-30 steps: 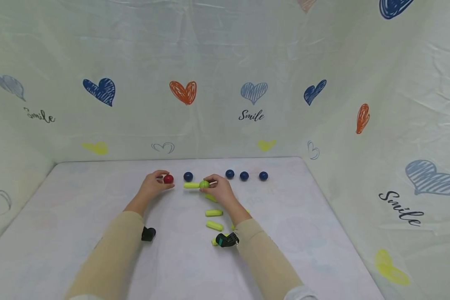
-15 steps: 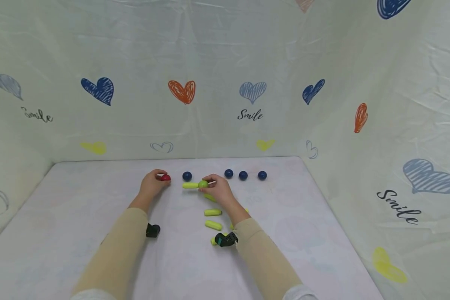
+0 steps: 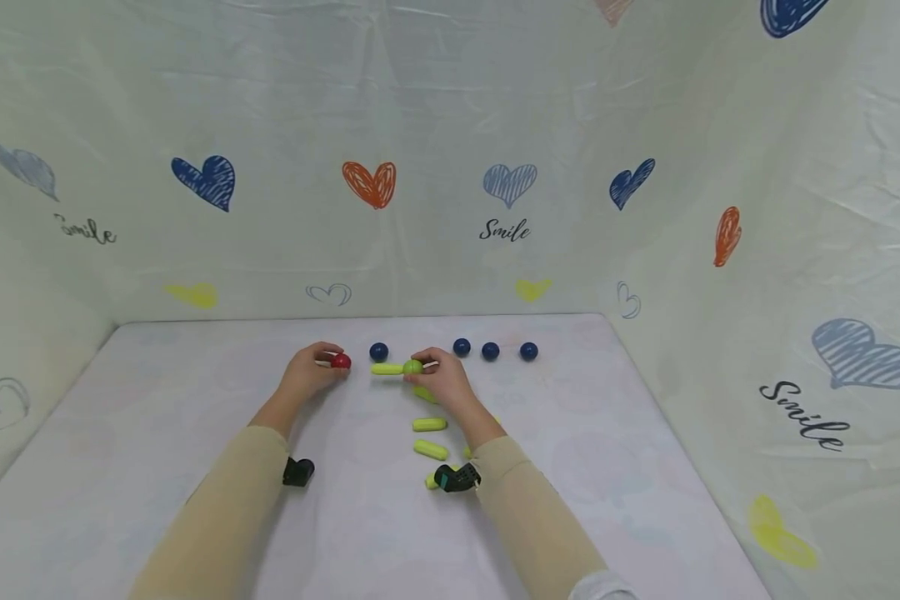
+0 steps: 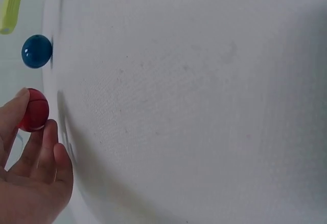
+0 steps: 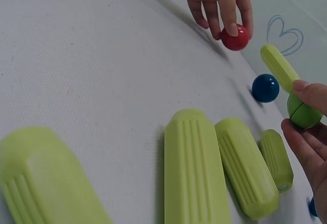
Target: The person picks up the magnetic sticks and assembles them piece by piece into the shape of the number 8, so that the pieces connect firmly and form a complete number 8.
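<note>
My left hand (image 3: 309,372) pinches a red ball (image 3: 341,361) between thumb and fingers, at the left of the table's far part. In the left wrist view a dark seam runs across this red ball (image 4: 37,110). With thumb and fingertips my right hand (image 3: 444,379) pinches a green ball (image 3: 412,367). A ribbed yellow-green stick (image 3: 386,369) sticks out of the green ball, pointing left toward the red one. In the right wrist view this stick (image 5: 279,67) and the green ball (image 5: 303,110) are joined, held off the table. The two hands are apart.
A blue ball (image 3: 378,352) lies just behind the stick. More blue balls (image 3: 490,351) form a row at the back right. Several loose yellow-green sticks (image 3: 430,424) lie below my right hand, some partly hidden by the arm. Patterned cloth (image 3: 435,100) hangs behind the white table (image 3: 157,400).
The left hand shifted slightly left with the red ball, then back right, and more of the ball shows now. The right hand keeps holding the green ball and stick, nearly still.
</note>
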